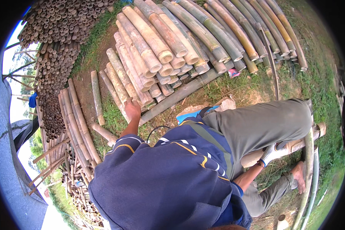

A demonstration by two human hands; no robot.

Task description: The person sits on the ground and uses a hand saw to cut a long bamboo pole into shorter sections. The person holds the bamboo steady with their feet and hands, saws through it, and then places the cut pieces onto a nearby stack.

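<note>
My bare left hand [133, 109] reaches to the near left edge of the bamboo stack, fingers curled over the end of a cut bamboo pole [120, 92]. On the right, beside my bent leg, my right hand [271, 152] wears a pale glove and has a dark band at the wrist. It is closed and low down, against a pale bamboo-like length [295, 145]; what exactly it grips is partly hidden. Many cut bamboo poles [153, 46] lie stacked in front of me, their open ends toward me, over a dark crosswise pole [176, 97].
More bamboo is piled at the far left [61, 30], with loose poles [76, 115] nearer. Long poles [309, 168] lie by my bare foot [298, 177] at right. A thin upright strip [274, 73] leans on the stack. A blue tarp [11, 153] hangs at left.
</note>
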